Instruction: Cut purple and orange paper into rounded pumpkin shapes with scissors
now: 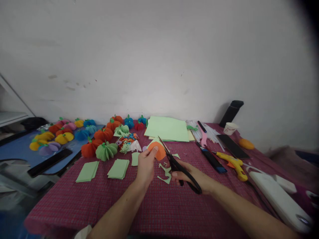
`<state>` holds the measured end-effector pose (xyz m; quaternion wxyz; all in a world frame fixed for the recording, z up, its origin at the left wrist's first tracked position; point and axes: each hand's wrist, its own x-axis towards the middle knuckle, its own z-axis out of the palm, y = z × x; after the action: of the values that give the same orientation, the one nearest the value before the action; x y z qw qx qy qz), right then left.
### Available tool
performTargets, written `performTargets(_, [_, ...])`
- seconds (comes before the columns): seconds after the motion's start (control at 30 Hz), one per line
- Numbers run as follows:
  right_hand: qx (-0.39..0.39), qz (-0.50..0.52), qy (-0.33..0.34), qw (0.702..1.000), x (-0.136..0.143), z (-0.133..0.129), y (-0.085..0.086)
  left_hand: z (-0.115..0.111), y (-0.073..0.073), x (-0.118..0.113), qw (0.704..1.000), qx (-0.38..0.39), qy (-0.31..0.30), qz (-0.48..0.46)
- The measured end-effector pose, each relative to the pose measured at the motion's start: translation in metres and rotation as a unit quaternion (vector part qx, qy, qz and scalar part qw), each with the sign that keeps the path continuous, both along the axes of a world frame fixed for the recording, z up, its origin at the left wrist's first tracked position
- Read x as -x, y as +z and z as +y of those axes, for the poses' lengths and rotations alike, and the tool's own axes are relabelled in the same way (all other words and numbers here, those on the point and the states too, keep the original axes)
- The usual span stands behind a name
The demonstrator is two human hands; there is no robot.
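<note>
My left hand (147, 164) pinches an orange paper piece (159, 152) with a rounded edge, and light green paper (155, 140) shows behind it. In my right hand (186, 174) are black-handled scissors (183, 171), their blades pointing up and left, right beside the paper's edge. Whether the blades touch the paper I cannot tell. Green paper offcuts (165, 174) lie on the cloth below the scissors. To the left of my hands sit stacks of cut green paper (118, 168) and a small green piece (135, 159).
Paper pumpkins (103, 134) in several colours crowd the left side, some on a blue table. Colourful scraps (128, 141) lie in a pile. Green sheets (169, 128) are stacked at the back. At right are a yellow glue gun (234, 164), paper cup (230, 128) and white power strip (276, 197).
</note>
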<state>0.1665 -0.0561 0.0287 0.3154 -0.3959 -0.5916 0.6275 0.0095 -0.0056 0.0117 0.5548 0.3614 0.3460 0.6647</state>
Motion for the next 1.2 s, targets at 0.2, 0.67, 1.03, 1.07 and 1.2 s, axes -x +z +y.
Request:
performTargets(0.2, [-0.002, -0.002, -0.010, 1.000, 0.0049, 0.0018, 0.0009, -0.0008, -0.0015, -0.0001, 1.000, -0.002, -0.001, 0.016])
performTargets(0.67, [-0.033, -0.012, -0.011, 0.999, 0.0060, 0.0049, -0.0014, -0.0030, 0.0023, -0.0009, 1.000, 0.002, -0.010, -0.019])
performTargets(1.03, [-0.048, -0.034, -0.013, 0.998, 0.0026, 0.0081, -0.0051, -0.0030, 0.0035, -0.0009, 1.000, 0.009, -0.015, -0.025])
performTargets(1.07, [-0.052, -0.037, -0.010, 0.998, 0.0018, 0.0082, -0.0046, -0.0030, 0.0038, -0.0009, 1.000, 0.009, -0.014, -0.025])
performTargets(1.2, [-0.063, -0.050, -0.005, 0.997, -0.0010, 0.0082, -0.0033, -0.0034, 0.0051, -0.0015, 0.999, 0.007, -0.019, -0.026])
